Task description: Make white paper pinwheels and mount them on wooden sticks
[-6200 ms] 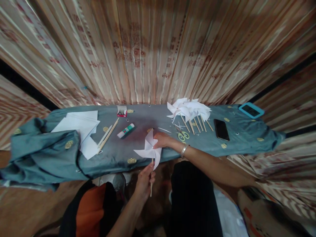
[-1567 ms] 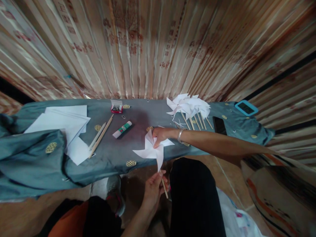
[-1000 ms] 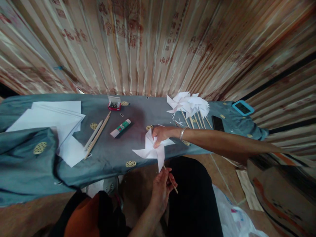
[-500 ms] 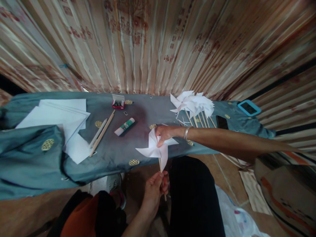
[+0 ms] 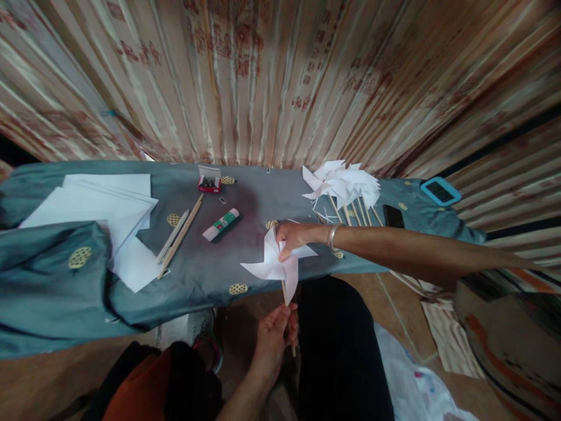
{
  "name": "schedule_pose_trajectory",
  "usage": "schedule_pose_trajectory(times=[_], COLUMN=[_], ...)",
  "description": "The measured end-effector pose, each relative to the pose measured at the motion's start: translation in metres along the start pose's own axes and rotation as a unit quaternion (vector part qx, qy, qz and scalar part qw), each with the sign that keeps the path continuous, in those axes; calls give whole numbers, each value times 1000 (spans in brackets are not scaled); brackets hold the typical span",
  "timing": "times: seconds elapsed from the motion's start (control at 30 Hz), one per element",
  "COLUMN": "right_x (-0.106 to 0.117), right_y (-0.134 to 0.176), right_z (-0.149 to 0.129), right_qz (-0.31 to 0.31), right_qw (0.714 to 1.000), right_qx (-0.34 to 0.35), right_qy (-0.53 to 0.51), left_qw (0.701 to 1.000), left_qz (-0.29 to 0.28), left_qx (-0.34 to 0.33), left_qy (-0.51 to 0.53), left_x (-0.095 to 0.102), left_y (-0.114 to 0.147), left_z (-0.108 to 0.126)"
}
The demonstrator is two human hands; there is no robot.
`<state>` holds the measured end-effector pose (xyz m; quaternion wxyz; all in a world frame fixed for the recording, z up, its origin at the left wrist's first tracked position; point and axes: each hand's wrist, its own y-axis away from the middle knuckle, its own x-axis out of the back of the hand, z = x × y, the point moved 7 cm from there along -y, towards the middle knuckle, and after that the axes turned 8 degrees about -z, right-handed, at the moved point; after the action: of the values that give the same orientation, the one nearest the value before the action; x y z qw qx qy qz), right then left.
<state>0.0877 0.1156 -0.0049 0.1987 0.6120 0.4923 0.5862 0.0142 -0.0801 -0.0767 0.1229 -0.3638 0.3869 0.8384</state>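
A white paper pinwheel [image 5: 274, 268] on a thin wooden stick is between my two hands, over the table's front edge. My left hand [image 5: 272, 334] is closed round the stick [image 5: 284, 291] below the blades. At the pinwheel's centre, my right hand [image 5: 293, 238] presses with the thumb on the front, its other fingers mostly hidden behind the paper. A glue stick [image 5: 220, 225] lies to the left of the pinwheel. Farther back stands an opened small red box [image 5: 209, 183] with dark little pieces inside.
Several finished pinwheels [image 5: 339, 180] lie in a row at the back right, beside a black phone [image 5: 393, 217] and a blue-framed device [image 5: 440, 191]. White paper sheets [image 5: 99, 202] and wooden sticks [image 5: 180, 237] are on the left. A patterned curtain [image 5: 263, 88] hangs behind the cloth-covered table [image 5: 197, 286].
Both hands keep the same hold on the pinwheel, almost motionless. The view has shifted very slightly, so the table items appear a little farther left.
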Motion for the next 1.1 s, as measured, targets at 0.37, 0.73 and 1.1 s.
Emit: schedule_pose_trajectory(times=[0.37,0.73,1.1], right_x=[-2,-3,-5], right_y=[-3,-4,-9], right_z=[5,7,10], right_qz=[5,13,6], right_qw=[1000,999,999], right_qx=[13,25,25], right_qy=[-20,-24,-25], left_qw=[999,997,999], left_qz=[-23,-18,-10], left_qx=[5,13,3], left_qy=[46,80,36], left_x=[-19,-29,-13], left_y=[-13,-17,-10], left_z=[-19,-25,-17])
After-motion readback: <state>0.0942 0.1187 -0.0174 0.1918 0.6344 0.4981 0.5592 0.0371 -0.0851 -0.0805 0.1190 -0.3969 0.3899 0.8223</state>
